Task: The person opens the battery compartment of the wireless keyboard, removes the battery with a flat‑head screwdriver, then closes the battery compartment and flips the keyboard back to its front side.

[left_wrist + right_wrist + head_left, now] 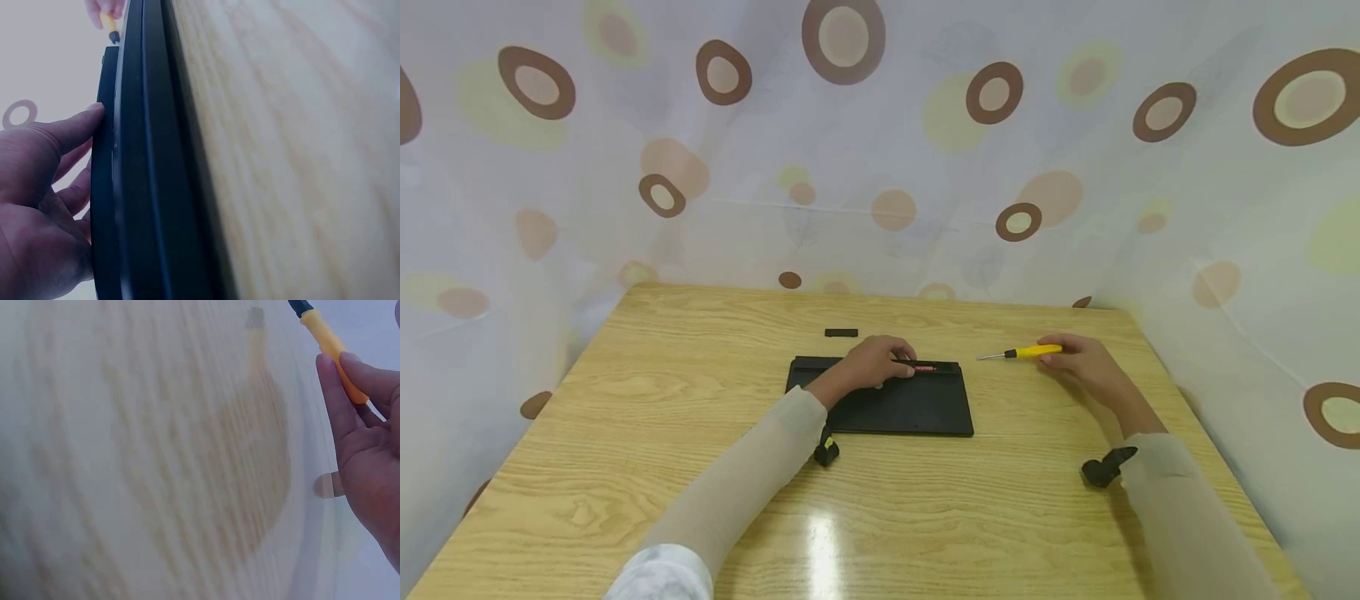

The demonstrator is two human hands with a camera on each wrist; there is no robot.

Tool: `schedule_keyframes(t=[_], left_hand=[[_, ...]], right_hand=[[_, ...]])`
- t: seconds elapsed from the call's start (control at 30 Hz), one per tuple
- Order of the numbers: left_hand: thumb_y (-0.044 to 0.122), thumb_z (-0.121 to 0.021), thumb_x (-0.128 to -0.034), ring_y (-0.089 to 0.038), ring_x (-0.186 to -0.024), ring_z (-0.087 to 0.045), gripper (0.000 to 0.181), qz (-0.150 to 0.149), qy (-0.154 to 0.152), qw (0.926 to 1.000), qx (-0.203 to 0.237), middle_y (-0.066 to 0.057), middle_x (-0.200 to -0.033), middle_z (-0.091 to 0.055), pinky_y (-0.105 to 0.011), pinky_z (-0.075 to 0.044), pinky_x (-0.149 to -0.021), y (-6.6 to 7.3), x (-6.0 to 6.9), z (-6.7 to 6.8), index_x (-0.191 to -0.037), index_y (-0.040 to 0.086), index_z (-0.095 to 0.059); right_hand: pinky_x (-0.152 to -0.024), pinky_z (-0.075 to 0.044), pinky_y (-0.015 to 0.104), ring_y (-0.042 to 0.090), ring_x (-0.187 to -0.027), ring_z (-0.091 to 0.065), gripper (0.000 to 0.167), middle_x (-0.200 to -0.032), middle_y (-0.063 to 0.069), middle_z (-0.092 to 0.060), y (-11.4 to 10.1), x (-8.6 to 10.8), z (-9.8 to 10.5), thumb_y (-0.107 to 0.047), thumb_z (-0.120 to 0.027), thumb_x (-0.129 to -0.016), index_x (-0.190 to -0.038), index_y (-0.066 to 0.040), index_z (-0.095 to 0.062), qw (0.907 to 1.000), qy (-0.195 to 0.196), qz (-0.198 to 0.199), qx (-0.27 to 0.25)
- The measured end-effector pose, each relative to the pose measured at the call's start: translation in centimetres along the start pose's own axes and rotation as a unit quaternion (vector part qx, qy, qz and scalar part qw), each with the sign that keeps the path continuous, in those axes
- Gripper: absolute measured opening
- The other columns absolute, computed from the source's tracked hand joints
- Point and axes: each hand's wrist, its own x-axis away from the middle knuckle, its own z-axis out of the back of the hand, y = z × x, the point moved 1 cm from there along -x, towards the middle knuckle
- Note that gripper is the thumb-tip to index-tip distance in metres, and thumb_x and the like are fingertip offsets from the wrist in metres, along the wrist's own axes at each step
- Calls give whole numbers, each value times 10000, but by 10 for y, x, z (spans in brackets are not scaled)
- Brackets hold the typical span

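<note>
A flat black device (917, 408) lies on the table, with a small red cylinder (925, 368) in the open slot of its raised back edge. My left hand (876, 360) grips that edge just left of the cylinder; in the left wrist view the left hand's thumb (81, 128) lies against the black edge (105, 187), other fingers partly hidden behind it. To the right, my right hand (1086, 362) pinches the yellow handle of a screwdriver (1030, 352), its metal shaft pointing left, away from the device. The right wrist view shows thumb and fingers on the handle (331, 347).
A small black cover (841, 332) lies on the wooden table (700, 333) behind the device. Patterned cloth (895, 150) stands around the table's back and sides. Black wrist cameras hang below both wrists.
</note>
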Motion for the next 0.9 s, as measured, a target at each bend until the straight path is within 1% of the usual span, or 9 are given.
schedule_keyframes(t=[0.03, 0.17, 0.3, 0.4, 0.5, 0.63, 0.7, 0.8, 0.9], left_hand=[[299, -663, -991, -151, -881, -637, 269, 13, 0, 10000, 7, -28, -1270, -637, -301, -535, -693, 0, 0, 0, -1244, 208, -667], [303, -667, -989, -147, -921, -630, 267, 28, 35, 10000, -7, -21, -1261, -642, -305, -532, -719, 0, 1, 1, -1239, 211, -671], [305, -665, -991, -150, -922, -630, 260, 13, 58, 10000, -27, -22, -1254, -647, -313, -525, -736, 0, 1, 2, -1234, 213, -674], [304, -664, -991, -154, -905, -633, 252, 23, 56, 10000, -16, -20, -1251, -645, -318, -531, -731, -1, 0, 2, -1228, 218, -675], [305, -667, -989, -146, -920, -626, 246, 15, 74, 10000, -53, -13, -1246, -645, -319, -522, -760, 0, 0, 2, -1221, 223, -677], [298, -669, -988, -157, -930, -627, 245, 6, 100, 9999, -49, -18, -1245, -646, -335, -521, -779, 1, 1, 3, -1219, 216, -681], [297, -670, -988, -152, -917, -628, 251, 11, 95, 10000, -27, -21, -1245, -648, -331, -521, -767, 2, 1, 3, -1223, 212, -680], [301, -671, -986, -159, -831, -640, 269, 33, 42, 10000, 2, -30, -1245, -649, -317, -532, -699, 1, 1, 2, -1238, 206, -672], [305, -672, -986, -157, -758, -638, 280, 40, 9, 10000, 38, -38, -1244, -650, -300, -531, -643, 1, 0, 1, -1246, 203, -666]], right_hand=[[-907, -547, 211, 54, -1045, -675, 537, -1304, 119, -535, -1, 1, 0, -199, -619, -1022, -1442, 91, -451, 9996, -47, -8, -261], [-920, -556, 264, 119, -1041, -715, 554, -1201, 55, -587, -5, 3, -1, -173, -612, -1023, -1452, 113, -411, 9976, -20, 61, -688], [-892, -566, 253, 94, -1006, -712, 547, -1088, -43, -662, -10, 8, -4, -214, -640, -1009, -1428, 87, -459, 9981, 320, 228, -466], [-899, -560, 241, 51, -1000, -703, 539, -1065, -97, -683, -15, 11, -6, -257, -646, -1005, -1408, 66, -493, 9976, 551, 307, -302], [-903, -553, 224, 25, -995, -699, 513, -1083, -116, -685, -19, 12, -8, -307, -657, -993, -1383, 6, -543, 9962, 783, 360, -157], [-892, -542, 184, 24, -982, -687, 433, -1113, -86, -673, -26, 12, -12, -323, -670, -984, -1334, -76, -603, 9927, 1095, 502, 85], [-876, -537, 162, 25, -967, -674, 406, -1111, -68, -673, -31, 12, -16, -302, -682, -979, -1311, -78, -623, 9903, 1248, 599, 155], [-853, -536, 146, 27, -938, -666, 378, -1077, -72, -683, -44, 14, -23, -250, -701, -969, -1275, -36, -644, 9867, 1438, 745, 119], [-833, -540, 146, 39, -919, -667, 355, -1033, -98, -694, -59, 16, -32, -209, -713, -960, -1241, 2, -661, 9842, 1516, 912, 82]])
